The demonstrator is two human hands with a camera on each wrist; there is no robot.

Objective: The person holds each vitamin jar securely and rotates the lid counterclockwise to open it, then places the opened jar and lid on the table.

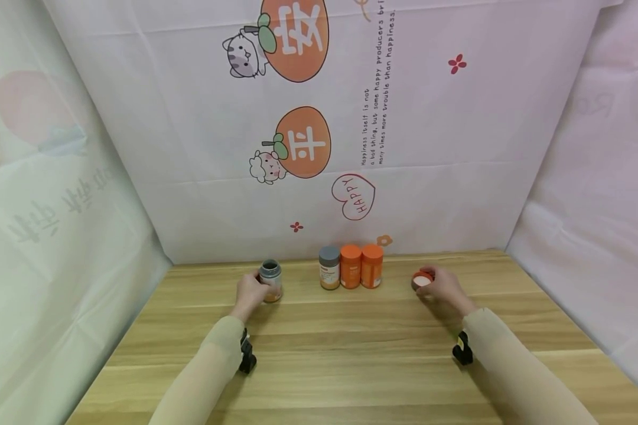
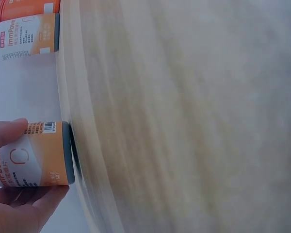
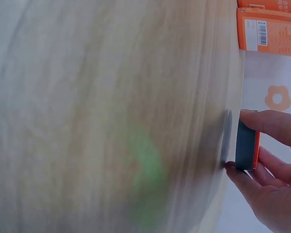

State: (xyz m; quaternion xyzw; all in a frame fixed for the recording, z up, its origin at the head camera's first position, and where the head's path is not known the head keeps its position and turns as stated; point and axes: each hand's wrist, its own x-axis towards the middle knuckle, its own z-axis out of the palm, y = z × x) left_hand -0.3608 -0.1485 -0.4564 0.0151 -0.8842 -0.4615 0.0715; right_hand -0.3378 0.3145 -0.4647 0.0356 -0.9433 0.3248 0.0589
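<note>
At the back left of the table, my left hand (image 1: 252, 293) grips a supplement bottle (image 1: 271, 283) with a white and orange label. The bottle stands upright with its mouth uncapped. In the left wrist view, thumb and fingers wrap its sides and the grey base of the bottle (image 2: 36, 155) is right at the tabletop. Over on the right, my right hand (image 1: 445, 288) pinches a grey lid (image 1: 422, 281) with an orange rim, its white inside facing up. The right wrist view shows the lid (image 3: 246, 143) edge-on between thumb and fingers, close over the table.
Between my hands, at the back of the wooden table (image 1: 340, 354), stand a grey-capped bottle (image 1: 329, 268) and two orange bottles, one in the middle (image 1: 350, 267) and one on the right (image 1: 371, 267). A printed white cloth (image 1: 430, 147) hangs behind them.
</note>
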